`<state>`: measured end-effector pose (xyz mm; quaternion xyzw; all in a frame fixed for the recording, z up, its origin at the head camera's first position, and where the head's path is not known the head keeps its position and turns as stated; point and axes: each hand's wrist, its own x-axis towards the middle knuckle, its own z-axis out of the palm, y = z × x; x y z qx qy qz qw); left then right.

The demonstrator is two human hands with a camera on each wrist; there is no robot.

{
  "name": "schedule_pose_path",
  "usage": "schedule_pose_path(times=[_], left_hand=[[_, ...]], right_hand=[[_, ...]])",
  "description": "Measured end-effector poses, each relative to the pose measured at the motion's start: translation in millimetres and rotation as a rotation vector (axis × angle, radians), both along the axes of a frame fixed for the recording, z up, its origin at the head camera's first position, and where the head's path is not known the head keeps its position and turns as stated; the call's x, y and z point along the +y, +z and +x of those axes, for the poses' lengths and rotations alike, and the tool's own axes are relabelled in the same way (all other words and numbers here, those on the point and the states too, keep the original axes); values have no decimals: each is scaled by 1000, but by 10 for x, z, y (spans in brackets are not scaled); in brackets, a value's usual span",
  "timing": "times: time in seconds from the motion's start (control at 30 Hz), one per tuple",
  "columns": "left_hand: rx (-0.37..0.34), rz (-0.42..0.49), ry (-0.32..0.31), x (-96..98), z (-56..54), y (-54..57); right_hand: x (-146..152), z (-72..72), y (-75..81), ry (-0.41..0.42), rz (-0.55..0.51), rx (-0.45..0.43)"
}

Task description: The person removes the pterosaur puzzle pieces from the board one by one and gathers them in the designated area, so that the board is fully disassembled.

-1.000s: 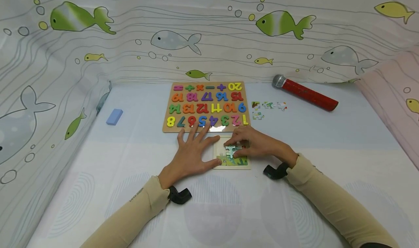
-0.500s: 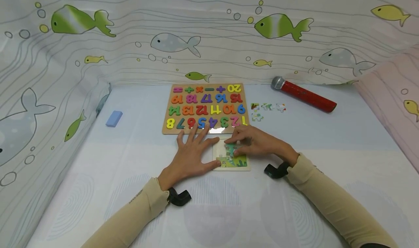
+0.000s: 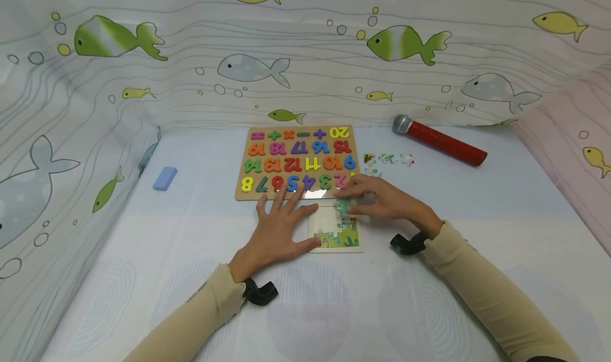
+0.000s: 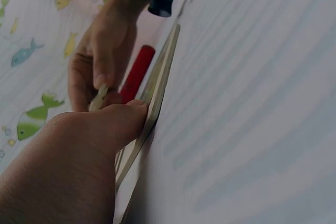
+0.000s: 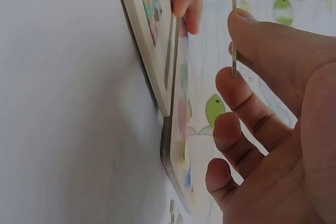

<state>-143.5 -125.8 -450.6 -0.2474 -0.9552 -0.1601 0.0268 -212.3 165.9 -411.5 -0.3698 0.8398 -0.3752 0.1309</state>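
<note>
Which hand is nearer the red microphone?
Right. The right hand pinches a puzzle piece near the puzzle tray's far right corner; the red microphone lies beyond that hand, rightward. The left hand is farther, at the tray's left edge.

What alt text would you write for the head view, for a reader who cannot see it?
A person's right hand pinches a puzzle piece over a partly filled puzzle tray, while the left hand touches the tray's left edge. Farther away lie a colourful number board, loose pieces and a red microphone; a blue block lies at the left.
</note>
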Motion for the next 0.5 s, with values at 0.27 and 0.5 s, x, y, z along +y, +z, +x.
schedule_pose_path(times=[0.27, 0.5], left_hand=[[-9, 4, 3, 4, 21, 11], [1, -16, 6, 10, 17, 16]], right_hand=[[108, -51, 10, -21, -40, 38], [195, -94, 48, -55, -26, 26]])
